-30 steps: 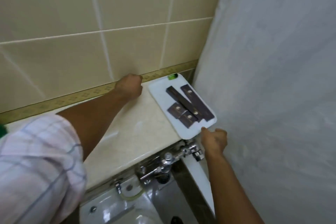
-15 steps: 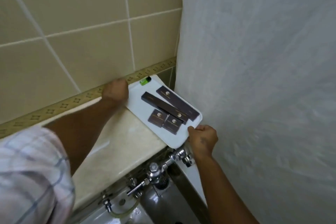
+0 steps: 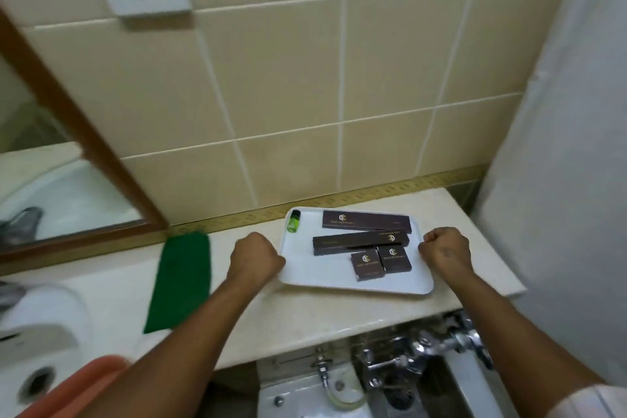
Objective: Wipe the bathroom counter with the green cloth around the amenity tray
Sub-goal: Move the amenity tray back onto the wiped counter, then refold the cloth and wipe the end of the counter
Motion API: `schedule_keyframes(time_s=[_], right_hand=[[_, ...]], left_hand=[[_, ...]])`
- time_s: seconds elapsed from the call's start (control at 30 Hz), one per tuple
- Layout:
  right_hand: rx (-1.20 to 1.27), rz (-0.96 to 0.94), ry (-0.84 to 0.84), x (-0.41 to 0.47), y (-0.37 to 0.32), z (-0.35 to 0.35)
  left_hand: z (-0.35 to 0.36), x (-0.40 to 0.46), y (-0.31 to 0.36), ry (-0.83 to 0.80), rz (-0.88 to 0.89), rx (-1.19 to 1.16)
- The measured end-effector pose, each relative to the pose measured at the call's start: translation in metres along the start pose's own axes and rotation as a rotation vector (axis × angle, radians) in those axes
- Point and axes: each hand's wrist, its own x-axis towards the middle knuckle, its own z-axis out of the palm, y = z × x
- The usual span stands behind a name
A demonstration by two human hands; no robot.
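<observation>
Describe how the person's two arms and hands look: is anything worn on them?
Both forearms are bare. The left hand and the right hand show no glove, ring, watch or bracelet. Only at the bottom right corner does a pale, lightly striped sleeve edge appear on the right arm. No left sleeve is in view.

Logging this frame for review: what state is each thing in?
White rectangular amenity tray: flat on counter, gripped at both short edges.
Left hand: closed on tray edge.
Right hand: closed on tray edge.
Green cloth: lying flat, untouched.
Small green bottle: lying on its side in tray.
Dark boxes: closed, lying flat.
</observation>
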Motion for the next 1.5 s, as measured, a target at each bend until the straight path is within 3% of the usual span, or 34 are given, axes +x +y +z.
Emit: schedule_keyframes(time_s=[0.23,0.73,0.83,0.9,0.97,1.03,1.2,1.37,1.5], right_hand=[[-0.197,-0.198,-0.170,-0.010,-0.067,0.079],[-0.340,-0.224,-0.211,-0.002,-0.089,0.107],[-0.279,-0.363,-0.070,-0.042,-0.102,0.113],[-0.190,-0.462,-0.225,-0.106,-0.107,0.142],[-0.158,-0.380,-0.601,-0.179,-0.106,0.186],[-0.168,-0.315,-0.796,-0.237,-0.109,0.228],[0.087,-0.047,-0.684,-0.256,-0.143,0.290],[-0.031,-0.116,-0.700,-0.249,-0.142,0.298],[-0.049,-0.084,-0.762,-0.239,-0.135,0.265]], left_hand=[[-0.027,-0.019,-0.077,0.057,-0.204,-0.127],[-0.014,0.017,-0.104,0.030,-0.235,-0.145],[-0.043,0.041,-0.130,0.218,-0.222,-0.162],[-0.064,0.063,-0.148,0.314,-0.258,-0.069],[-0.073,0.082,-0.157,0.251,-0.341,0.029],[-0.075,0.096,-0.162,0.168,-0.406,-0.027],[-0.081,0.112,-0.172,0.081,-0.417,-0.272],[-0.074,0.102,-0.170,0.093,-0.289,-0.108],[-0.084,0.088,-0.171,-0.022,-0.298,-0.338]])
